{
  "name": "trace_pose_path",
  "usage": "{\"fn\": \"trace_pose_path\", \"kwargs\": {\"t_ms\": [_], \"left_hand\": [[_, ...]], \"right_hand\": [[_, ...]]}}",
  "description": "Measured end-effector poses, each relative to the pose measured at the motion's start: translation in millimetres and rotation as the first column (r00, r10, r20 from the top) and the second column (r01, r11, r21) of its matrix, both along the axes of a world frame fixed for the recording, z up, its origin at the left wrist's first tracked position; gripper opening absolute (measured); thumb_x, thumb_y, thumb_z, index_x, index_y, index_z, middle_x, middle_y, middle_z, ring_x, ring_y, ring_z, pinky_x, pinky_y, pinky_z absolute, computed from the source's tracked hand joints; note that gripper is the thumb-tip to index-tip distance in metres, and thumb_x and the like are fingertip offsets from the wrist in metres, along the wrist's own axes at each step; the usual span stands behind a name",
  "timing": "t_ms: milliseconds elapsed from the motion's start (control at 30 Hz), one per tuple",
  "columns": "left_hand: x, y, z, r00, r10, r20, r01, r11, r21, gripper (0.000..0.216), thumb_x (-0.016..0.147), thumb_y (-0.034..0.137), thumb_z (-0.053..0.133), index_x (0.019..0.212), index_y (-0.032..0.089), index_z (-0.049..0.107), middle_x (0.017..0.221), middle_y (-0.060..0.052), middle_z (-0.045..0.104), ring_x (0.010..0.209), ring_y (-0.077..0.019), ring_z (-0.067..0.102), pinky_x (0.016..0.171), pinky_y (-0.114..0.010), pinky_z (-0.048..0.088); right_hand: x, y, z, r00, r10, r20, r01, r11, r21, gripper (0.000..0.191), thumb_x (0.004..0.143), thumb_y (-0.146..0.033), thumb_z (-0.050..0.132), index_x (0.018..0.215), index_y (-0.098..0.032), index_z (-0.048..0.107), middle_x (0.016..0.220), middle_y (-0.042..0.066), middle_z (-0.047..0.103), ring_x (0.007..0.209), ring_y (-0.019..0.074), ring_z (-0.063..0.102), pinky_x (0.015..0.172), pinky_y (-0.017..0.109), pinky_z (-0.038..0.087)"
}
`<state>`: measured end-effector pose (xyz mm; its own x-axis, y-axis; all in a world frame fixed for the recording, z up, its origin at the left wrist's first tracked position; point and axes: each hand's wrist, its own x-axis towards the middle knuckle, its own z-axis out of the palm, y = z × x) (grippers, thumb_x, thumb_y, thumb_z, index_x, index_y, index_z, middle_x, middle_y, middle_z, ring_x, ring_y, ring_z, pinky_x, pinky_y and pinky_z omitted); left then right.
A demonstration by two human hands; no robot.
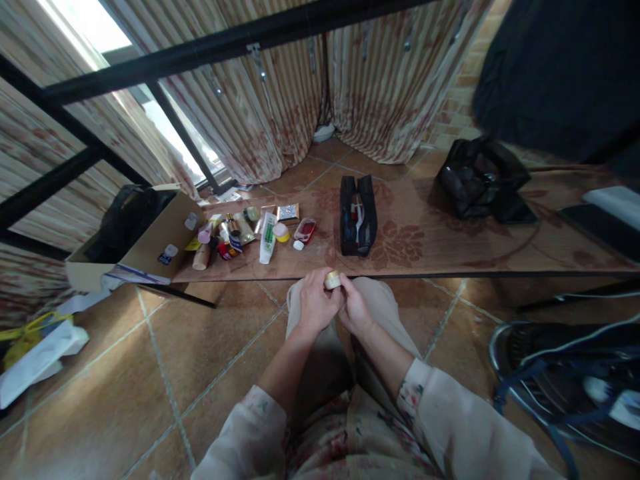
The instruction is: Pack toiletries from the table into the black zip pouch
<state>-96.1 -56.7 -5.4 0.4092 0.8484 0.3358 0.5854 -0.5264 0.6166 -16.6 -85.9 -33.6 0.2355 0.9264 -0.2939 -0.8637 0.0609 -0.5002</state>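
Both of my hands meet over my lap around a small round cream-coloured jar (333,279). My left hand (316,301) wraps its fingers round the jar from the left. My right hand (356,308) pinches it from the right. Just beyond them, on a low patterned surface (450,247), lies an open black zip pouch (357,215) with items inside. To its left sits a cluster of several small toiletries: a white tube (267,239), a yellow-lidded pot (281,232), a red-and-clear bottle (305,231) and a shiny silver packet (289,213).
A cardboard box (150,243) with a black bag in it stands at the left end. A black mesh bag (480,179) sits at the right. Black metal bars (200,50) cross overhead. Striped curtains hang behind. White paper and yellow plastic (35,347) lie on the tiled floor.
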Motion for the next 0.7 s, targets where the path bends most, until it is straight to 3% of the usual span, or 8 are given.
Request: {"fn": "trace_pose_path", "kwargs": {"t_ms": [700], "left_hand": [[0.2,0.0,0.1,1.0,-0.005,0.006,0.005,1.0,-0.003,0.027,0.079,0.018,0.064,0.105,0.022,0.058,0.102,-0.005,0.066,0.098,-0.0205,0.061,0.085,-0.034,0.05]], "right_hand": [[-0.5,0.2,0.3,1.0,-0.004,0.011,0.004,1.0,-0.011,0.026,0.078,-0.042,0.068,0.091,-0.019,0.068,0.087,0.004,0.074,0.103,0.0239,0.065,0.092,0.038,0.052]]}}
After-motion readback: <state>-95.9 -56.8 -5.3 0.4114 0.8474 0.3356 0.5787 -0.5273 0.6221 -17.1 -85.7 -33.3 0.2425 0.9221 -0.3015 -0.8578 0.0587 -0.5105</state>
